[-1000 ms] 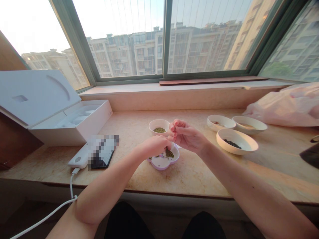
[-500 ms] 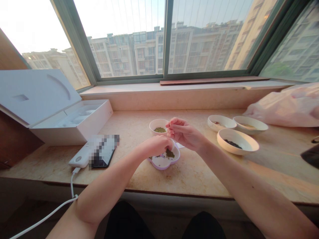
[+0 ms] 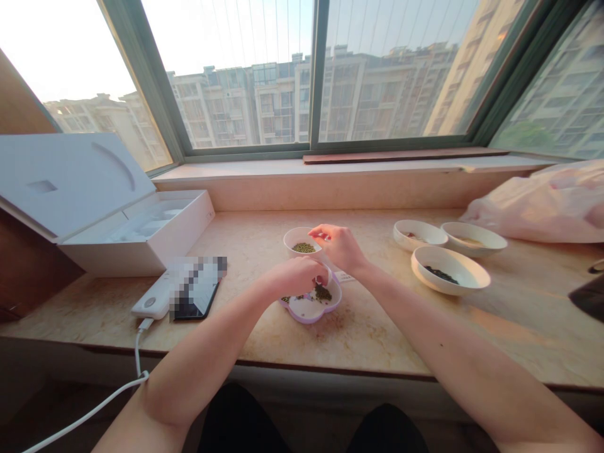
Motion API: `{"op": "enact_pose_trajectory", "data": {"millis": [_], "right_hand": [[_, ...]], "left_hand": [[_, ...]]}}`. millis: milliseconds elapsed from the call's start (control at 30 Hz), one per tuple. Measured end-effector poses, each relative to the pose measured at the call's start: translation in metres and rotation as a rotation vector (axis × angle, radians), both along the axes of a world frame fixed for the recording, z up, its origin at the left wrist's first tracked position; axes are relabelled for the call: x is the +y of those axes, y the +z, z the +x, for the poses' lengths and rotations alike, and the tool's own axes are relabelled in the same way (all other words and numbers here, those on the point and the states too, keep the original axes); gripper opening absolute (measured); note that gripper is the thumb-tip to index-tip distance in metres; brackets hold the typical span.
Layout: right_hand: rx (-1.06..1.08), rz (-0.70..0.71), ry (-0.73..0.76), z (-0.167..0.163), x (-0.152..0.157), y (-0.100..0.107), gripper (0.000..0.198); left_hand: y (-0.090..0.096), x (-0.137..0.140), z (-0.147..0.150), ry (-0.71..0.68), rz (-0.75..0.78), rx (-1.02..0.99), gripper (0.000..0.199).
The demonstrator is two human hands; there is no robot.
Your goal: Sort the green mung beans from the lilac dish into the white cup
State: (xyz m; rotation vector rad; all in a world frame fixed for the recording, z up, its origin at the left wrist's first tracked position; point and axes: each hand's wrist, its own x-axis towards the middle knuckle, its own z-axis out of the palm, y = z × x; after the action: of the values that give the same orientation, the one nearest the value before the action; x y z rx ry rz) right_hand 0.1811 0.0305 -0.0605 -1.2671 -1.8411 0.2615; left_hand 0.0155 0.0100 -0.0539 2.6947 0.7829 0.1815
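Green beans (image 3: 303,247), mung beans by their look, lie in a white bowl (image 3: 289,236) in the middle of the counter. Over that bowl's right rim is my right hand (image 3: 338,245), palm down, its thumb and fingertips pinched together; anything between them is too small to make out. Just in front stands a lilac-rimmed, flower-shaped tray (image 3: 309,309) with small heaps of green and dark beans (image 3: 323,292). My left hand (image 3: 304,275) reaches into the tray from the left, fingers curled down beside the heap. Its fingertips are partly hidden.
Three white bowls stand to the right; the front bowl (image 3: 465,277) holds dark beans. A pale plastic bag (image 3: 542,201) lies behind them. On the left are an open white box (image 3: 184,220), a phone (image 3: 195,305) and a power bank (image 3: 151,303) with a white cable (image 3: 136,352).
My right hand has turned palm down and shifted slightly left, its fingertips now over the bowl of green beans. My left hand stays at the tray with its fingers slightly shifted.
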Motion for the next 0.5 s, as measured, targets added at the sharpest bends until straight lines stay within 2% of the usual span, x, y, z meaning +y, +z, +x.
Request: {"op": "enact_pose_trajectory", "data": {"millis": [133,233,300,400,500], "right_hand": [[-0.130,-0.040,-0.053,0.004,0.006,-0.008,0.026],[-0.136,-0.049,-0.077,0.004,0.006,-0.010,0.029],[-0.112,-0.051,-0.087,0.004,0.004,-0.009,0.027],[-0.100,-0.046,-0.077,0.004,-0.002,-0.007,0.022],[-0.112,-0.037,-0.044,0.005,-0.009,-0.005,0.020]], "left_hand": [[0.004,-0.001,0.000,-0.037,-0.128,-0.083,0.038],[0.011,-0.003,-0.001,-0.013,-0.268,-0.192,0.034],[0.017,-0.006,-0.003,-0.015,-0.424,-0.298,0.026],[0.025,-0.009,-0.007,-0.069,-0.737,-0.480,0.014],[0.030,-0.010,-0.012,-0.109,-0.963,-0.677,0.021]]}}
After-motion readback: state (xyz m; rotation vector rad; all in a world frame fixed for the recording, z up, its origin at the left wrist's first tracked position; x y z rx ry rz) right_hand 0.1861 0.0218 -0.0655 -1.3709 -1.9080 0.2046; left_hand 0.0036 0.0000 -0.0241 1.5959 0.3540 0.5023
